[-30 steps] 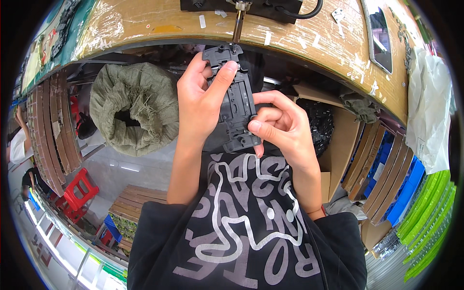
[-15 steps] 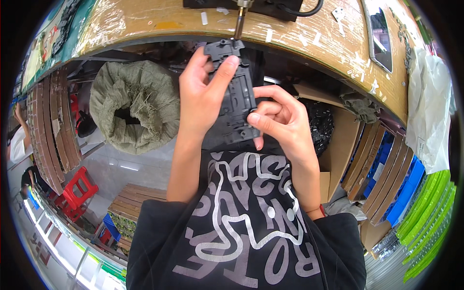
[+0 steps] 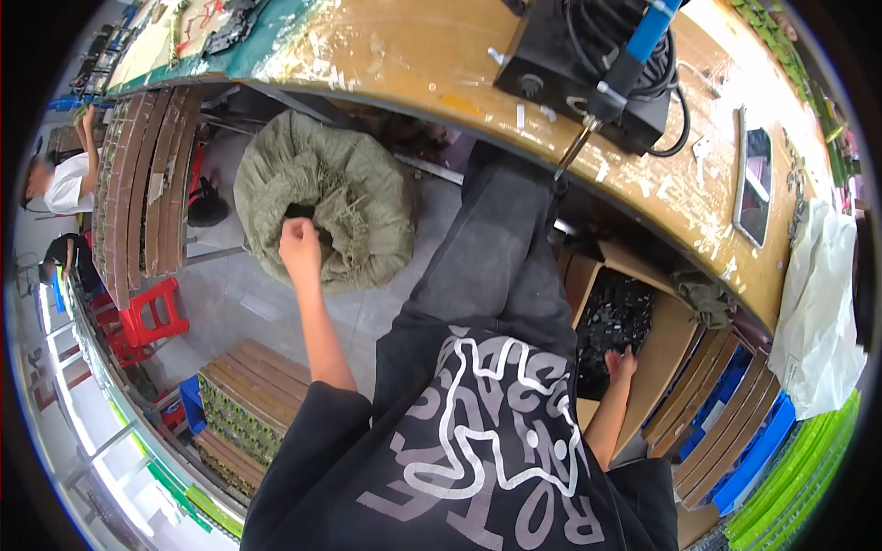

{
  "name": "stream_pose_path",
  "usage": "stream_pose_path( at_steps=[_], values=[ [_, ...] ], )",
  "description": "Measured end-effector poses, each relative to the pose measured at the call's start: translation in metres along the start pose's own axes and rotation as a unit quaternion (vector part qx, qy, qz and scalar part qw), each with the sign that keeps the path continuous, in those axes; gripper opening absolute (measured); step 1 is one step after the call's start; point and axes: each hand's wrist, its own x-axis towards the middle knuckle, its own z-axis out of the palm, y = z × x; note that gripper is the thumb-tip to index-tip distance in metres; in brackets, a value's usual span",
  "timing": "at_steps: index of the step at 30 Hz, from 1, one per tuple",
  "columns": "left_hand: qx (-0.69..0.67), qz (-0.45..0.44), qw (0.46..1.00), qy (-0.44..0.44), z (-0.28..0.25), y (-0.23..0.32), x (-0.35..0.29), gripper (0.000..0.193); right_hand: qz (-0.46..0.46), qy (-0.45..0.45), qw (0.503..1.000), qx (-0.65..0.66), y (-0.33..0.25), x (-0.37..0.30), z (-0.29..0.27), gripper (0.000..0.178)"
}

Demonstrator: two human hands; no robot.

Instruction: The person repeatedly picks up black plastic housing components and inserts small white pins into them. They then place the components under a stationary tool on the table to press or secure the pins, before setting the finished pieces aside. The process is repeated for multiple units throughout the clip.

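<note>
My left hand [image 3: 300,246] is at the mouth of a large olive woven sack [image 3: 367,220] on the floor, its fingers bunched together. Whatever they may hold is hidden. On the other side of my body, my right hand [image 3: 622,365] reaches to the inner edge of a cardboard box [image 3: 654,363] filled with small black plastic parts [image 3: 614,312]. Its fingers look a little apart, and nothing shows clearly between them. A blue-handled electric screwdriver [image 3: 634,60] hangs over the bench edge, bit pointing down, out of both hands' reach.
The wooden bench [image 3: 395,64] curves across the front, carrying a black control box [image 3: 551,83] with cables and a phone [image 3: 755,179]. Stacked trays [image 3: 147,184] and a red stool [image 3: 156,312] stand left. A white plastic bag [image 3: 813,312] hangs right. Another person [image 3: 69,181] is far left.
Both hands have parted from the black plastic housing they held under the screwdriver; it is no longer seen in them. The left went to the sack, the right to the box. The view has shifted.
</note>
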Motion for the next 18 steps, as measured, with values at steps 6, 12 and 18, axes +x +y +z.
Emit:
stream_pose_path(
  at_steps=[6,12,18],
  values=[
    [0.215,0.004,0.961,-0.171,0.014,-0.049,0.029,0.034,-0.040,-0.017,0.999,0.026,-0.026,0.010,-0.019,0.041],
    [0.211,-0.055,0.931,-0.294,0.071,-0.108,0.059,0.073,-0.245,-0.195,0.950,0.025,-0.154,-0.135,0.070,0.028],
    [0.377,0.033,0.861,-0.341,0.091,-0.151,0.066,0.058,-0.341,-0.430,0.815,-0.184,-0.272,-0.307,0.092,0.021]
  ],
)
